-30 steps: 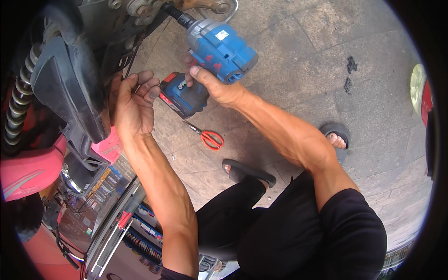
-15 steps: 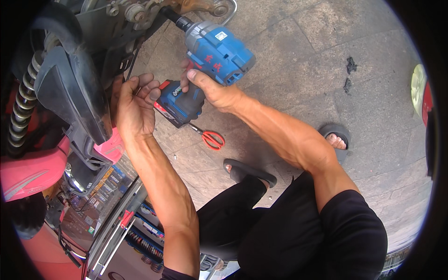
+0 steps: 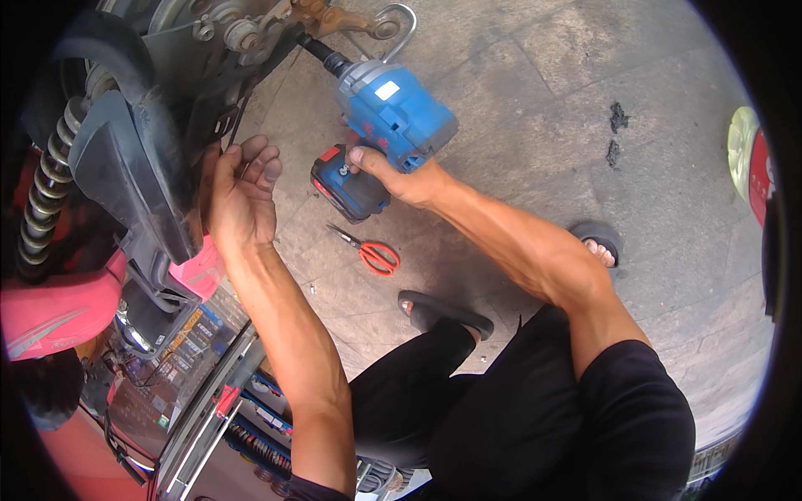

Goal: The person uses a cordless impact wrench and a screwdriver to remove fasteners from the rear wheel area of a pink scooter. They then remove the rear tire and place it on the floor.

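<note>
My right hand is wrapped round the grip of a blue cordless impact wrench. Its battery hangs below the grip. A long black socket on its nose reaches to the dark frame edge of a motor scooter; whether it sits on a fastener is hidden. Beside the black plastic fender, my left hand has its palm up and fingers curled. Its thumb and forefinger close on a thin dark rod alongside the frame; the far end is hard to make out.
Red-handled scissors lie on the paved floor below the wrench. A coil spring and pink body panels stand at the left. A glass display case is at lower left, a red and yellowish object at far right.
The impact wrench has turned and its battery has swung right, away from my left hand, uncovering the scissors' blades. My left hand stays nearly in place.
</note>
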`<state>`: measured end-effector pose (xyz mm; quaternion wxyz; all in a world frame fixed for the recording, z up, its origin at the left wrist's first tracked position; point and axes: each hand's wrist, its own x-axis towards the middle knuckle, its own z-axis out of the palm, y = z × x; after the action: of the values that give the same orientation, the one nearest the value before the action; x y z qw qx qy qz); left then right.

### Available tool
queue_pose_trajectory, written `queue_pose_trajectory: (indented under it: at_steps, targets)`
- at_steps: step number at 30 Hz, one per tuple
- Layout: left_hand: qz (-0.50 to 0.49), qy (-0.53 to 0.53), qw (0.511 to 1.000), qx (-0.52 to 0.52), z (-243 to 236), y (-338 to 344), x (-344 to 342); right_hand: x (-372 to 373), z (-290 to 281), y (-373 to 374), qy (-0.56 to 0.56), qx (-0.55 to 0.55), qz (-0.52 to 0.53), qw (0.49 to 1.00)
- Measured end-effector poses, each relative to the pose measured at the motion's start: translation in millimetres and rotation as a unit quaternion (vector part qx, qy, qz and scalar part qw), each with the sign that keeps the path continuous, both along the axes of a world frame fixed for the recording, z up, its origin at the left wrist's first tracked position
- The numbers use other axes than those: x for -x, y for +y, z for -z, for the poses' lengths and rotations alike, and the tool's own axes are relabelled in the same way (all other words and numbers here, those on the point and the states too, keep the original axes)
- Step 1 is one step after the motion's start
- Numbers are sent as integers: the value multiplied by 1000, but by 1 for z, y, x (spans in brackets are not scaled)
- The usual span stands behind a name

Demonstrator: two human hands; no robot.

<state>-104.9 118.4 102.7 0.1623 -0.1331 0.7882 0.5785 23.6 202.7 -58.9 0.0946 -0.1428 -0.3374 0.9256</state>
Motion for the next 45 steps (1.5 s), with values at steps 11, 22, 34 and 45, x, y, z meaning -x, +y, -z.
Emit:
queue_pose_trajectory:
  at_steps: [11, 22, 34, 45]
  targets:
    - [48, -164, 972, -161, 80, 24, -43, -92, -2, 61, -14, -88, -113, 990]
    - [-17, -323, 946, -31, 152, -20, -68, -146, -6, 73, -271, 194, -222, 916]
    - [245, -127, 928, 249, 171, -3, -121, -151, -9, 66, -217, 186, -167, 944]
    - [68, -120, 989, 60, 133, 1, -61, -151, -14, 84, -197, 216, -129, 947]
